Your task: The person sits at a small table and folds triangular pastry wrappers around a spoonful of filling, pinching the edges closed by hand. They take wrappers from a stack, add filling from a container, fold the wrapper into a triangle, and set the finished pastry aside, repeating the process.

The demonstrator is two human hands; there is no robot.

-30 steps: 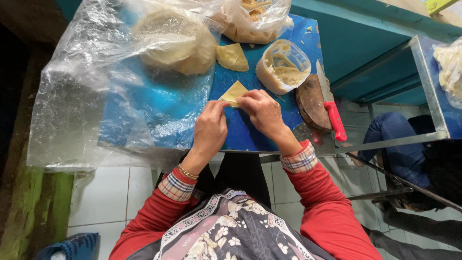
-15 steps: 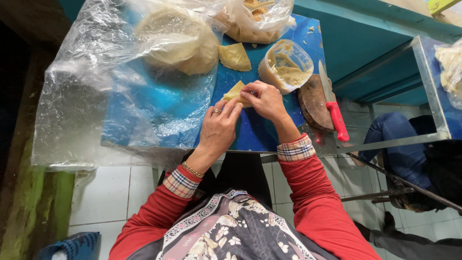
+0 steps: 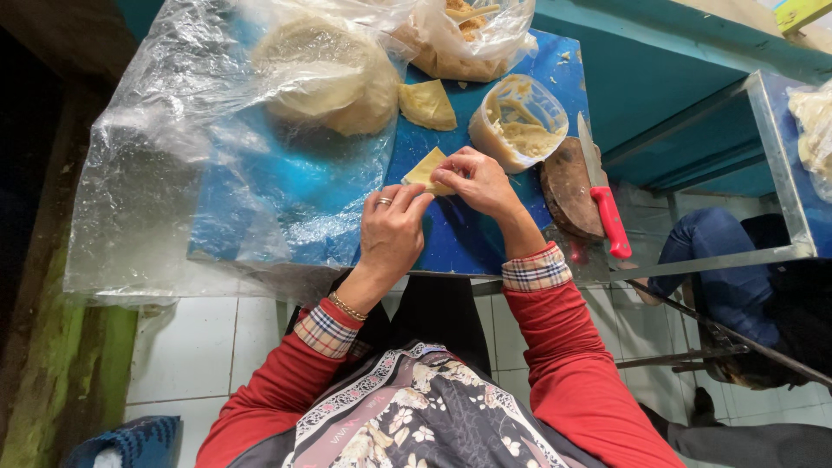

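Both hands over the blue desk; left hand and right hand meeting fingertip to fingertip, fingers pinching a folded yellow wrapper.

— What's in the hands?
— Left hand and right hand pinch a yellow dough wrapper over the blue counter.
— Nearby?
— A filling tub, a red-handled knife.

Two hands work: the left hand and the right hand. Two folded dough pieces show, one held, one lying. One tub of filling, one red-handled knife.
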